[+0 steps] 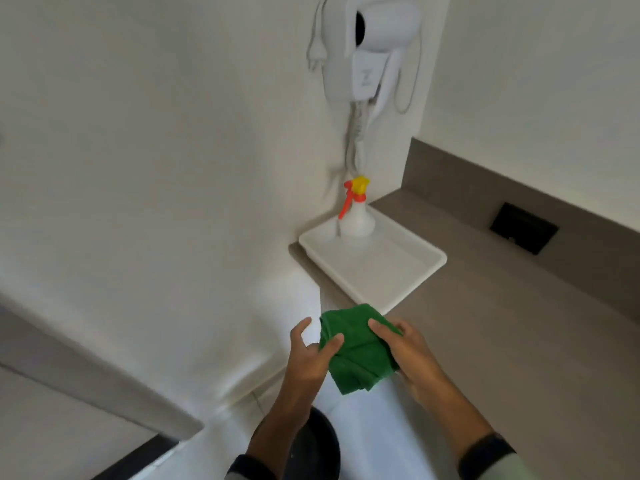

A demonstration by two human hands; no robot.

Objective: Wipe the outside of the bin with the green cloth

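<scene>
A folded green cloth (358,348) is held in the air between both hands, just off the left end of the counter. My right hand (405,351) grips its right side with the fingers on top. My left hand (311,351) touches its left edge with the thumb on the cloth and the other fingers spread. Below my left forearm, on the floor, a dark round bin (320,445) shows only partly; the arm hides much of it.
A white tray (398,271) sits on the grey counter (519,323) with a white spray bottle (356,216) with a red and yellow trigger on it. A white wall-mounted hairdryer (374,50) hangs above. A black socket plate (524,228) is in the backsplash.
</scene>
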